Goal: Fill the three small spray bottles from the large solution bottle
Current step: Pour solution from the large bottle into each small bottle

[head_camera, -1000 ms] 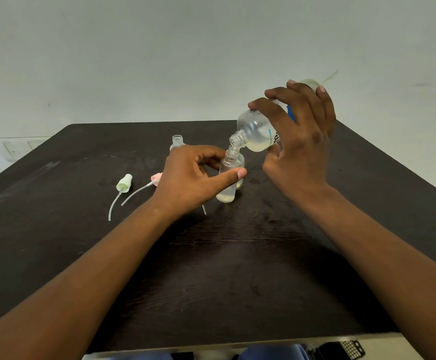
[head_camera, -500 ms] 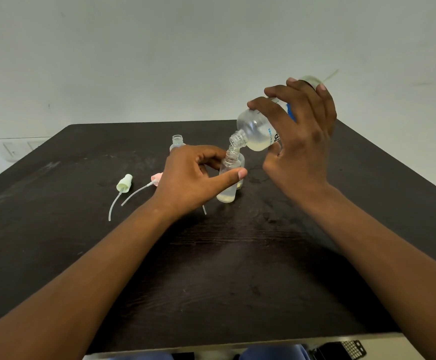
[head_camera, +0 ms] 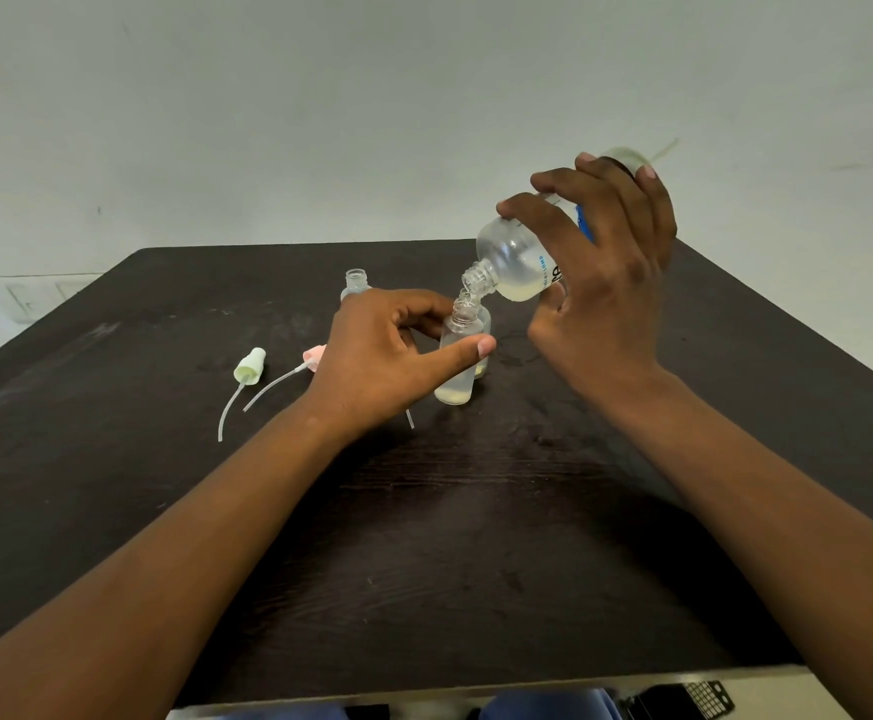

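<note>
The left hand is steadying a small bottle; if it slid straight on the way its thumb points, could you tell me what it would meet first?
Probably the right hand: the left hand points rightward past the small bottle it holds. Depth is unclear.

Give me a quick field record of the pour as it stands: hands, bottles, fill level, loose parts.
left hand: grips the small bottle being filled, upright on the table
right hand: holds the large solution bottle tilted, neck down over the small bottle's mouth
fill level: shallow yellowish layer at the bottom
second small bottle: right behind it, mostly hidden
third small bottle: open, behind the left hand
green spray head: lying on the table, tube attached
pink spray head: partly hidden by the left hand
</note>
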`<state>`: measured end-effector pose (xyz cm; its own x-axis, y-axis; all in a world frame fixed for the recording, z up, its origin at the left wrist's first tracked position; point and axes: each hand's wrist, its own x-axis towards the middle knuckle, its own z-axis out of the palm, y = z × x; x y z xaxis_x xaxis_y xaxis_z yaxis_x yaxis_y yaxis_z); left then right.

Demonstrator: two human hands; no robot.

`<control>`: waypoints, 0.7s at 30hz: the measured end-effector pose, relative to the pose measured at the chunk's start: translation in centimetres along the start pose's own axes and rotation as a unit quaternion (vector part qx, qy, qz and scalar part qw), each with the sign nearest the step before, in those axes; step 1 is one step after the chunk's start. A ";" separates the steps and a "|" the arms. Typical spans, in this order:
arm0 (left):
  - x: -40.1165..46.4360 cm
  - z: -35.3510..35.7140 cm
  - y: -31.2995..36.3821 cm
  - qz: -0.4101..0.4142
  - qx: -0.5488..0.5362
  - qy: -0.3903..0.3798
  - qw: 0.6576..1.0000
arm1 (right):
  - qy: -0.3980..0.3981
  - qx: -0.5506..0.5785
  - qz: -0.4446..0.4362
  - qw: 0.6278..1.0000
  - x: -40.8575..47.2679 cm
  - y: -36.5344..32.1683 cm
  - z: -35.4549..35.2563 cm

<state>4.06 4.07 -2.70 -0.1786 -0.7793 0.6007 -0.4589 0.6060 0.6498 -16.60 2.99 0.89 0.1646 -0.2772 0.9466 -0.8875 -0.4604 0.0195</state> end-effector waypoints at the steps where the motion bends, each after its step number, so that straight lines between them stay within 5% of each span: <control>1: 0.0 0.0 0.0 -0.002 0.000 0.000 1.000 | 0.000 0.000 0.000 1.000 0.0 0.0 0.0; 21: 0.0 0.1 -0.1 -0.006 0.004 -0.002 1.000 | 0.017 -0.011 -0.018 1.000 0.0 0.0 0.3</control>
<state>3.98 3.99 -2.76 -0.1773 -0.7872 0.5907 -0.4672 0.5956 0.6535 -16.51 2.74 0.81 0.1823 -0.2311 0.9557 -0.8907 -0.4504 0.0610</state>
